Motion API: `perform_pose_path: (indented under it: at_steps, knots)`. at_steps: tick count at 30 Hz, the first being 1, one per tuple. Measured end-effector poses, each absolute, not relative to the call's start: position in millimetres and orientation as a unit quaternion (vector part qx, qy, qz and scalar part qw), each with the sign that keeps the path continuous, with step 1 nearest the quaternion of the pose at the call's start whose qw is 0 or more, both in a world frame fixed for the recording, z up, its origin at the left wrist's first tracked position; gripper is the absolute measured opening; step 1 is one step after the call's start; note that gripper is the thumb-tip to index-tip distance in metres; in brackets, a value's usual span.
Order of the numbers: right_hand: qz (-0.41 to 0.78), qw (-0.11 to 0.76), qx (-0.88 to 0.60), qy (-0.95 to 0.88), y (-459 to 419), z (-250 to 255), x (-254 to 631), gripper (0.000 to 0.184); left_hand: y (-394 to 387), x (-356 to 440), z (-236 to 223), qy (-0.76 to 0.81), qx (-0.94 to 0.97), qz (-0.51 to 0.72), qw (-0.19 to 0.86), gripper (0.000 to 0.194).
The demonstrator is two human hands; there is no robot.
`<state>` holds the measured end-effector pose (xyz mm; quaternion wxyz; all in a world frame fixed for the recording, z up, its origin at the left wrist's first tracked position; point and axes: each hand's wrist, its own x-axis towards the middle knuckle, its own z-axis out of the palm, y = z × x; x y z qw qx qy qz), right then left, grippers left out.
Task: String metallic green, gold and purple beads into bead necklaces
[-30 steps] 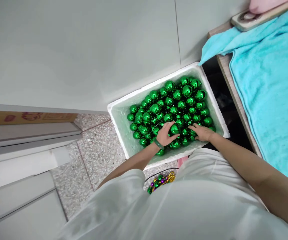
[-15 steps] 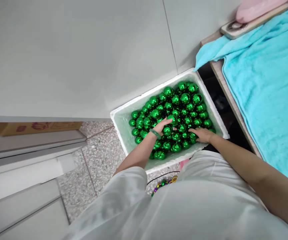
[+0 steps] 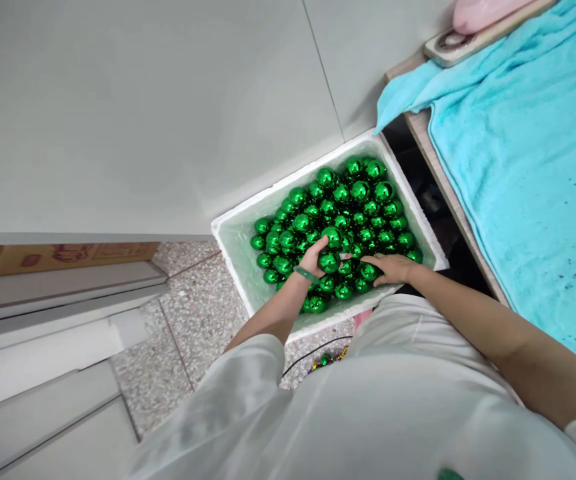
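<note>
Shiny green balls (image 3: 342, 193) fill much of a white foam box (image 3: 248, 207). My left hand (image 3: 315, 259), with a green bangle on the wrist, reaches in from the near side. Its thumb and fingers are closed around a pair of green balls (image 3: 329, 261) near the middle of the heap. From the right comes my right hand (image 3: 395, 269), low over the near right part of the heap. Its fingers and thumb lie on either side of another green ball (image 3: 368, 271). Some fingertips of both hands are hidden among the balls.
A grey panel (image 3: 143, 120) rises behind the box. To the right, a turquoise towel (image 3: 528, 173) covers a wooden surface, with a phone (image 3: 448, 50) and a pink object (image 3: 483, 13) at its back. Colored beads (image 3: 324, 360) lie on the speckled floor (image 3: 208, 307). A cardboard box (image 3: 78, 257) stands left.
The whole view has shifted slightly, with the box now a little further left and up. My right hand has moved a little closer to the left one, fingers around a ball.
</note>
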<state>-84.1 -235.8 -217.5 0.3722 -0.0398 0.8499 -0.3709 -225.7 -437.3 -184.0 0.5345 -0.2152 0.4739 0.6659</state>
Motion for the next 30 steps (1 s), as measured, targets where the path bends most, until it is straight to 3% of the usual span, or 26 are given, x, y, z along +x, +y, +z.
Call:
perform_pose_path:
  at_steps: [4,7,11,14,16,22,26,30]
  knots:
    - [-0.366,0.33,-0.008,0.87,-239.5,-197.1,-94.9,0.072,-433.9,-215.0,-174.5,0.484,-0.205,0.67,0.524,0.045]
    - [-0.381,0.262,0.089,0.882,-223.6,-152.7,-96.6,0.072,-419.3,-222.5,-148.2,0.524,-0.102,0.657,0.532,0.06]
    - [-0.462,0.028,0.225,0.857,-167.1,-65.8,-73.9,0.071,-357.2,-246.1,-93.2,0.626,0.225,0.59,0.457,0.064]
    - [-0.359,-0.153,0.401,0.828,-109.8,-11.2,-33.5,0.067,-271.6,-242.7,-49.7,0.661,0.475,0.473,0.337,0.062]
    - [-0.27,-0.209,0.518,0.784,-74.6,7.3,-4.2,0.07,-207.3,-222.8,-28.7,0.646,0.576,0.417,0.279,0.063]
    - [-0.155,-0.158,0.65,0.727,-8.8,-8.0,26.2,0.064,-60.0,-155.2,-27.6,0.598,0.713,0.274,0.245,0.059]
    - [-0.158,-0.111,0.657,0.729,11.7,-21.4,20.6,0.057,-24.4,-138.3,-40.8,0.577,0.739,0.223,0.268,0.059]
    - [-0.173,-0.123,0.657,0.724,22.7,-29.6,25.0,0.057,-12.9,-132.7,-42.7,0.574,0.74,0.219,0.274,0.077]
